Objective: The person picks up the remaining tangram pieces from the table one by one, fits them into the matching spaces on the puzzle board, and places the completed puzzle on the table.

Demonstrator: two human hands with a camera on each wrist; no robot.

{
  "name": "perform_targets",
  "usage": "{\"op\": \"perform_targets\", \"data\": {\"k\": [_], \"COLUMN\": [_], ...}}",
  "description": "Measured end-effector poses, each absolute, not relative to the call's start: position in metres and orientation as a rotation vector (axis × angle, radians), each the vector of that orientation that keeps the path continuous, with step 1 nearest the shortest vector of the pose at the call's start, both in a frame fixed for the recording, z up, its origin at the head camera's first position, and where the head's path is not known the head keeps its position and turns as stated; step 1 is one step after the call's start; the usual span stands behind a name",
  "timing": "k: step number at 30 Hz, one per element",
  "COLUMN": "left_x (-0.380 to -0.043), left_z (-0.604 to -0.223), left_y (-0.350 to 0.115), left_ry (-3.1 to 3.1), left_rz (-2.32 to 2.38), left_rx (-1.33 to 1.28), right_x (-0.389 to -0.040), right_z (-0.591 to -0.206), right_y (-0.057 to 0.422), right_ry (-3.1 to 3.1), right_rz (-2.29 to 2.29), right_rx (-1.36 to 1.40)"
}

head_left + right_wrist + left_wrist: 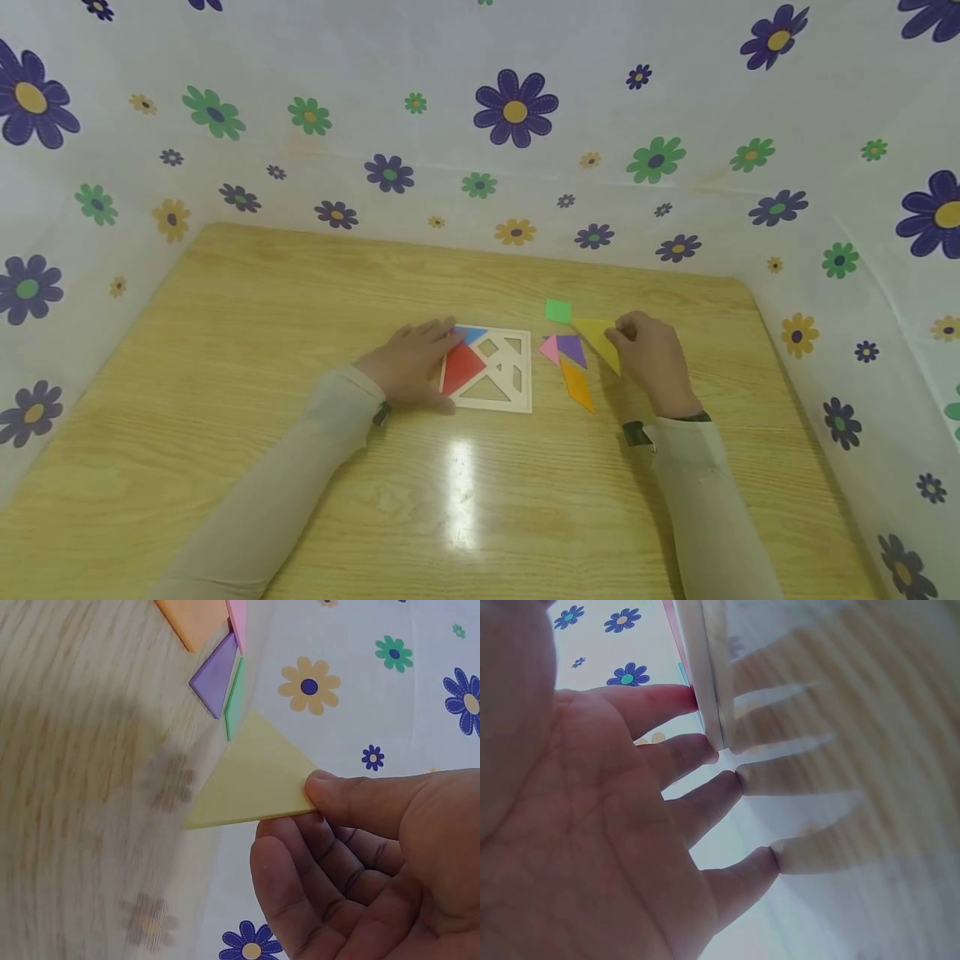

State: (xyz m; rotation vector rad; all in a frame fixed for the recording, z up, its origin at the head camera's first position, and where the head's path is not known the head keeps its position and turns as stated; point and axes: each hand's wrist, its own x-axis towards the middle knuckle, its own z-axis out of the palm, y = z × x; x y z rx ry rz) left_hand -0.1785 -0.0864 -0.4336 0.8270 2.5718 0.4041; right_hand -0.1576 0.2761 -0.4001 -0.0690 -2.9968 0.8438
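A pale wooden tangram board (526, 375) lies on the table with a red triangle (462, 367) and a blue triangle (474, 335) in its recesses; other recesses show bare. Across its left edge rests my left hand (411, 364), fingers spread and fairly straight, with fingertips touching the tabletop in the left wrist view. My right hand (654, 358) pinches a yellow triangle (255, 776) between thumb and fingers, tilted and held by one edge. Left of it lie a green square (558, 311), a purple piece (572, 350), a pink triangle (551, 348) and an orange parallelogram (577, 384).
The wood-grain table (300, 275) is walled on its far and both lateral sides by white flower-print cloth (442, 100). A bright light reflection falls on the tabletop in front of the board.
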Motion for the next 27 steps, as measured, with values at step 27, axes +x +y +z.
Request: {"op": "perform_targets", "data": {"k": [27], "left_x": [-0.1755], "left_z": [-0.4288], "left_y": [-0.0865], "left_ry": [2.564], "left_rz": [0.427], "left_rx": [0.805], "right_x": [-0.1571], "right_z": [-0.3965], "right_y": [0.266], "right_ry": [-3.134], "right_rz": [0.987], "right_rx": [0.082]}}
